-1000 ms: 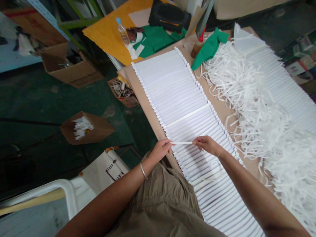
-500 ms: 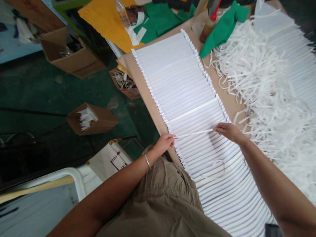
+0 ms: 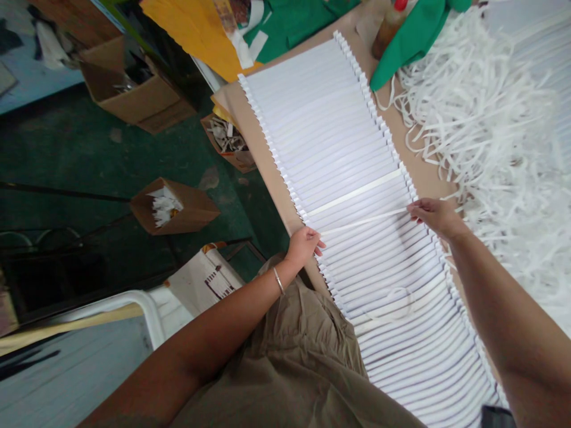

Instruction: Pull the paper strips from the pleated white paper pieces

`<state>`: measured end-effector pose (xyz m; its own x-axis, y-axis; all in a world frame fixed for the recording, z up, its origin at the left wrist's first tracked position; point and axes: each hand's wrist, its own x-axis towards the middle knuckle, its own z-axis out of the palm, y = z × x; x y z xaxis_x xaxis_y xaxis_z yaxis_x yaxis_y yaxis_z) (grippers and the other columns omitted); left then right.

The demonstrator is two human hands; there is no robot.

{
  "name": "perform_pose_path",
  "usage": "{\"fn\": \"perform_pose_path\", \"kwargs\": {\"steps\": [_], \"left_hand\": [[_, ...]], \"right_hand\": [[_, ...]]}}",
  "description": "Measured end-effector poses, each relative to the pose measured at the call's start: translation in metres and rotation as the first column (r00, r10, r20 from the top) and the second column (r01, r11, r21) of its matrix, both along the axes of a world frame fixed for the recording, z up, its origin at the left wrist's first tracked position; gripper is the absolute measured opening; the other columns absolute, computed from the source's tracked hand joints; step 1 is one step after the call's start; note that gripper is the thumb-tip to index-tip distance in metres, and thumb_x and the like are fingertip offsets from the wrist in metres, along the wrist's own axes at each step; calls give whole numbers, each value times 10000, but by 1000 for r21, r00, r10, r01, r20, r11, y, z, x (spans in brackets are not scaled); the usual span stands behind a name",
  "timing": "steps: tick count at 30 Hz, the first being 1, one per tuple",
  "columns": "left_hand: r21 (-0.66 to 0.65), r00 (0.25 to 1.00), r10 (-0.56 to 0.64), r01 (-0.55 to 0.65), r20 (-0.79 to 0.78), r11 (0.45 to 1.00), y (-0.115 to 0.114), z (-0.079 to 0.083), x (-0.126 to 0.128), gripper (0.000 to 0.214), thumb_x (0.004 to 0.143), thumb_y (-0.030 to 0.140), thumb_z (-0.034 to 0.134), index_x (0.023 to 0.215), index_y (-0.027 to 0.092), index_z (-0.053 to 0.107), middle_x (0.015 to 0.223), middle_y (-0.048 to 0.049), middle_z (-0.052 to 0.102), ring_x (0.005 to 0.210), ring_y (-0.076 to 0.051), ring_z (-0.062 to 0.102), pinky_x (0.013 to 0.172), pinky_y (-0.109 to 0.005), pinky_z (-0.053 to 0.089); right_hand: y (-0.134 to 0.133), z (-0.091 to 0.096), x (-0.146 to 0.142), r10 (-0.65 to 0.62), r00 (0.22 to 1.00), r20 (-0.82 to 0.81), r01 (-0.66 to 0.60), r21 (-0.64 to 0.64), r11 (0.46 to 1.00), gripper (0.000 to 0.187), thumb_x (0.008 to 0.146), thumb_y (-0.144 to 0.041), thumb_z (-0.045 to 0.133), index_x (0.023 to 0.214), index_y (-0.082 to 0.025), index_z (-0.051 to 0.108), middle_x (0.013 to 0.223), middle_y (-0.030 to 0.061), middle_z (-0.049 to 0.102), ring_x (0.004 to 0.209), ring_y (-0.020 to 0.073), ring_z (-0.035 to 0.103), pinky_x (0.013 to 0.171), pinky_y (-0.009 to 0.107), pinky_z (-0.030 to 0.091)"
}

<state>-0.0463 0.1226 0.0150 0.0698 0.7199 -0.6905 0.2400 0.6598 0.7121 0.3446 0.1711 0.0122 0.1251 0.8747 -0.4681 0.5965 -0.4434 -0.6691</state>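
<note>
A narrow white strip [image 3: 363, 222] is stretched between my two hands, across a long row of overlapping white sheets [image 3: 312, 125] with notched side edges. My left hand [image 3: 306, 245] pinches one end at the row's left edge. At the right edge, my right hand [image 3: 430, 215] pinches the other end. Just beyond the held strip, another flat white strip [image 3: 354, 193] lies across the sheets. Nearer to me, a loose curled strip [image 3: 401, 303] rests on the row.
A big heap of white strips [image 3: 486, 119] covers the table's right side. Green cloth [image 3: 410, 44] and a brown bottle [image 3: 388, 32] stand at the back. Cardboard boxes [image 3: 178, 205] with scraps are on the floor at left. The brown tabletop [image 3: 263, 154] ends along the row's left.
My right hand has moved right and away from me, drawing the strip out longer and straighter. The strip now lies nearer the flat strip beyond it. The view has shifted slightly.
</note>
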Motion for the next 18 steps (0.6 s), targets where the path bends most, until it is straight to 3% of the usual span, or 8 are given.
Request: {"fn": "perform_pose_path", "kwargs": {"steps": [8,12,18], "left_hand": [[116,969,-66,95,-238,989,1,-14,5,147,890,272,559,768,193,542,623,33,678,408,-68,541,444,-183,365],[131,958,-83,123,-274,984,1,-20,5,133,901,267,519,791,201,555,644,33,685,440,-79,558,474,-194,378],[162,941,-92,151,-326,975,0,-22,5,160,902,293,528,768,206,542,633,23,674,489,-105,583,532,-222,401]], "right_hand": [[29,-20,8,-140,990,-13,141,87,986,313,753,-433,762,824,-152,644,622,-3,623,547,88,535,517,199,435],[37,-27,7,-184,983,-24,185,93,978,220,816,-350,707,854,-143,641,647,1,625,593,98,573,556,199,481],[40,-34,7,-247,968,-38,249,119,961,195,764,-311,735,826,-173,611,657,-13,601,570,105,554,579,254,522]]}}
